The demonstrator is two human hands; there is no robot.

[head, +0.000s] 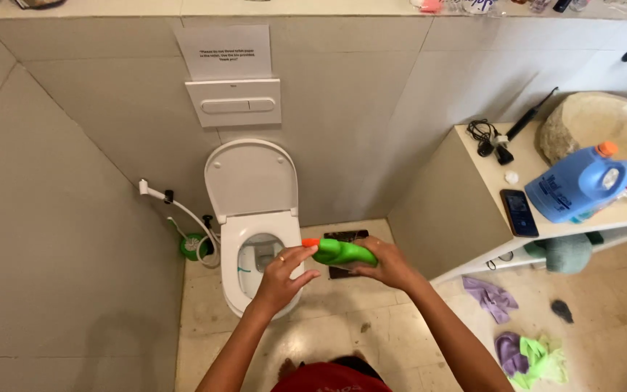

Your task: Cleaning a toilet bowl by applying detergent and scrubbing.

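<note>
A bathroom was seen from above, with a white toilet [259, 239] at the centre, its lid raised against the tiled wall. Just in front of the toilet's bowl, a green bottle [344, 252] with an orange cap [310, 242] was held level, the cap pointed toward the bowl. The right hand [388, 266] was wrapped around the bottle's body, clamped on it. The left hand [282, 278] was set at the cap end, fingers curled near the cap; whether the cap was actually pinched could not be told. To the right of the toilet, a counter [498, 189] was seen bearing a blue jug [577, 185] and a dark phone [519, 212]. Cloths [517, 334] were scattered on the floor further right, and a brush holder [194, 247] stood to the toilet's left. As a judgement: with the bottle held sideways, liquid could be spilled onto the seat, floor or skin if the cap were loosened while the body was squeezed.
</note>
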